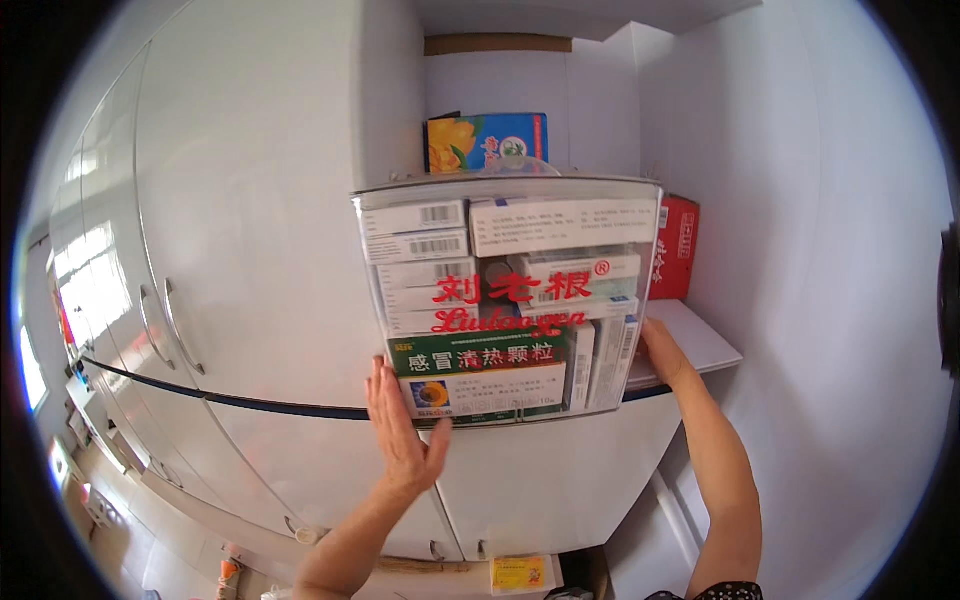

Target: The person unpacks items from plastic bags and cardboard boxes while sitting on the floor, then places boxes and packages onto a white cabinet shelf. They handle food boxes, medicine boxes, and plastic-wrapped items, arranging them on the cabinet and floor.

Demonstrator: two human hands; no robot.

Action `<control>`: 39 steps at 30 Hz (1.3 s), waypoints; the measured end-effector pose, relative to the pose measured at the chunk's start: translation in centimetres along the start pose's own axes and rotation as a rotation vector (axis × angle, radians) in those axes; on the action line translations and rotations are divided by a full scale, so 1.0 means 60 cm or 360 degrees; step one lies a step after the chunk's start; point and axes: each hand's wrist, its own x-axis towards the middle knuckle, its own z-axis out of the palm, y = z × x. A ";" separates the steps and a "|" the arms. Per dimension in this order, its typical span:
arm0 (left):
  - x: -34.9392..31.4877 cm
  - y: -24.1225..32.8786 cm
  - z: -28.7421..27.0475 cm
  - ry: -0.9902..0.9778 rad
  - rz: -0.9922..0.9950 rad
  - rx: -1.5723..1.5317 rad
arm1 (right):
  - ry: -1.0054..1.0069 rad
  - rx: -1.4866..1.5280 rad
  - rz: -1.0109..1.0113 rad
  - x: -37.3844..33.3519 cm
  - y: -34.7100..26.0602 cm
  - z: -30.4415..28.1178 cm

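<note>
A clear plastic box (650, 225) with red lettering on its front is packed with medicine cartons, held up in front of the cabinet recess and tilted slightly. A green-and-white medicine carton (480, 375) shows through its lower front, and white cartons (560, 228) are stacked above it. Against the box's lower left side presses my left hand (400, 425), fingers pointing up and thumb near the bottom edge. My right hand (660, 352) supports the lower right side, its fingers mostly hidden behind the box.
Behind the box, a blue-and-yellow carton (488, 142) and a red carton (677, 245) stand in the recess, above a white shelf (700, 340). Tall white cabinet doors (250, 200) fill the left. Below are lower cabinets (560, 480) and a yellow-and-white box (520, 573).
</note>
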 end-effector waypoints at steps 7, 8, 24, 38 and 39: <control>-0.002 0.020 0.011 0.0105 0.0023 -0.0288 | -0.0017 -0.0067 -0.0307 -0.058 0.050 0.006; 0.000 0.020 0.006 0.0068 0.0080 -0.0238 | 0.0012 -0.0134 -0.0327 -0.059 0.039 0.016; 0.042 -0.029 0.038 0.0123 0.0033 0.0666 | 0.0142 -0.0790 -0.0101 0.021 -0.002 0.067; 0.043 0.016 0.028 -0.0443 0.0292 0.0469 | 0.0323 -0.1153 -0.0098 0.003 0.004 0.099; 0.034 0.019 0.035 -0.0551 0.0295 0.0357 | 0.0334 -0.1159 -0.0094 0.004 0.009 0.090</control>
